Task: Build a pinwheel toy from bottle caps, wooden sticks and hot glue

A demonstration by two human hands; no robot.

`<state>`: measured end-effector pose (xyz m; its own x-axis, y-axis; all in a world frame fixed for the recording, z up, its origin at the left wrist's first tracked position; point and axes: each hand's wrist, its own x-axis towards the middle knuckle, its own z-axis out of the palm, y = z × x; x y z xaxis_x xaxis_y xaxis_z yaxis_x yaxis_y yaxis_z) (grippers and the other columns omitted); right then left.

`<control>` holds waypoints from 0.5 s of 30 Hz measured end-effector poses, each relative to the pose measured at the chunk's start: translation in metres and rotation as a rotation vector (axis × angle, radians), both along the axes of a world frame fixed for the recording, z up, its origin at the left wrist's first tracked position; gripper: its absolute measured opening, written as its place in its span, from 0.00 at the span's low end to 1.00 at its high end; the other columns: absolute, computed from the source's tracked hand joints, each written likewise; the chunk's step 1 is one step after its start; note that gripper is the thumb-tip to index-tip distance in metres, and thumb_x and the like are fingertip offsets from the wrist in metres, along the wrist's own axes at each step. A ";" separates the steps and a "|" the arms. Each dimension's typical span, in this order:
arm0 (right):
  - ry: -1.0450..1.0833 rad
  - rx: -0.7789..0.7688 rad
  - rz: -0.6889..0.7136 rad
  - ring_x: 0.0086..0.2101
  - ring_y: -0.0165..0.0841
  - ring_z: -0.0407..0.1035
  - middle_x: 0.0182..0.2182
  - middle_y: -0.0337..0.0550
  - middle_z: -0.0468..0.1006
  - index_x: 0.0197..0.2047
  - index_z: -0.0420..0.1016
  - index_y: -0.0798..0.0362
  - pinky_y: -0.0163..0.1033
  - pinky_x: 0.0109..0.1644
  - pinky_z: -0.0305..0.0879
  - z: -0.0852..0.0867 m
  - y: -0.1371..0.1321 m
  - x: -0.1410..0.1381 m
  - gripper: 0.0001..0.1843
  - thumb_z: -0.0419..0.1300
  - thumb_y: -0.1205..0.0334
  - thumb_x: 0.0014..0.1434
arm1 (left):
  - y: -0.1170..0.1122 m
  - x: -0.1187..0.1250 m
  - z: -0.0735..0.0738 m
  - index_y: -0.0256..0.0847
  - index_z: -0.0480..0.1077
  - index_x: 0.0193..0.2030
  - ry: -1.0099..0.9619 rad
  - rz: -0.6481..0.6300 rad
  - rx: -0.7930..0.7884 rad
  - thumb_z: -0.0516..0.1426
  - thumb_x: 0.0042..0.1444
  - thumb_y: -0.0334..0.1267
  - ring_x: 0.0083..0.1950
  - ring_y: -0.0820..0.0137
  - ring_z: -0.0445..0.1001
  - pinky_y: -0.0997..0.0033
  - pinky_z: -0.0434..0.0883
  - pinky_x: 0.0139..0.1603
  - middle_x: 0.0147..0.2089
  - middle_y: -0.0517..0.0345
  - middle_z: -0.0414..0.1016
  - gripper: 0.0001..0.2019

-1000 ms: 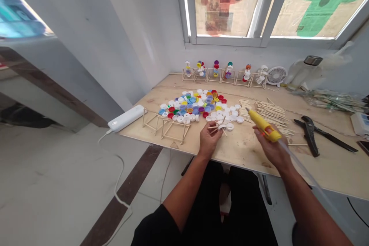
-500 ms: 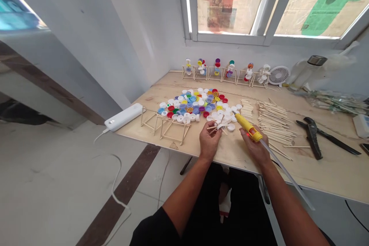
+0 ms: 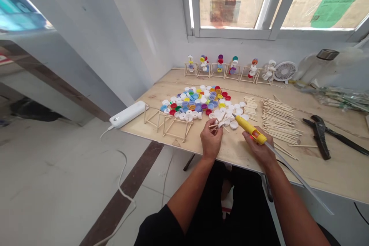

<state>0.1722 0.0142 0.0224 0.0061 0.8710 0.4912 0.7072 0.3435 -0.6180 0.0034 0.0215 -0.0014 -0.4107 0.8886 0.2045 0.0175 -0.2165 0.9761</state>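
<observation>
My left hand (image 3: 211, 138) pinches a small piece made of thin wooden sticks with a white bottle cap (image 3: 221, 123) on it, just above the table near its front edge. In my right hand (image 3: 261, 148) is a yellow hot glue gun (image 3: 249, 128), with a long clear glue stick (image 3: 298, 177) trailing from its back. The gun's nozzle points up and left, near the white caps and a little right of the held piece. A heap of colored bottle caps (image 3: 198, 102) lies beyond my hands.
Wooden sticks (image 3: 279, 123) lie in piles to the right, beside black-handled pliers (image 3: 318, 136). Stick frames (image 3: 177, 125) and a white power strip (image 3: 128, 114) sit at left. Along the wall stand several frames with cap wheels (image 3: 220, 65), a small fan (image 3: 285, 72) and a bottle (image 3: 325, 55).
The whole view has shifted slightly, so most things appear a little farther right. Both hands keep their hold, with the glue gun still close to the piece.
</observation>
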 end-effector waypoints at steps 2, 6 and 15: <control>-0.013 -0.018 0.021 0.17 0.25 0.56 0.16 0.32 0.62 0.25 0.63 0.50 0.31 0.22 0.54 0.001 -0.001 -0.001 0.15 0.57 0.48 0.54 | -0.001 0.000 0.001 0.39 0.70 0.45 0.002 0.002 0.000 0.59 0.47 0.33 0.36 0.72 0.77 0.73 0.73 0.40 0.37 0.55 0.77 0.16; -0.034 -0.043 0.066 0.17 0.25 0.57 0.16 0.31 0.62 0.27 0.65 0.51 0.32 0.22 0.54 0.002 -0.003 -0.002 0.15 0.57 0.48 0.54 | -0.002 0.000 0.003 0.39 0.70 0.45 -0.016 0.008 -0.010 0.59 0.47 0.33 0.37 0.71 0.77 0.72 0.73 0.40 0.37 0.55 0.77 0.16; -0.068 -0.048 0.066 0.18 0.26 0.57 0.16 0.33 0.62 0.26 0.65 0.51 0.32 0.24 0.54 0.001 -0.003 -0.002 0.16 0.56 0.47 0.54 | 0.000 0.000 -0.003 0.39 0.69 0.46 -0.038 -0.004 -0.006 0.60 0.48 0.34 0.37 0.71 0.76 0.71 0.73 0.42 0.38 0.55 0.76 0.16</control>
<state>0.1706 0.0111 0.0236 -0.0835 0.8910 0.4463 0.7248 0.3616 -0.5864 0.0034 0.0211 -0.0041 -0.4149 0.8911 0.1837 -0.0203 -0.2109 0.9773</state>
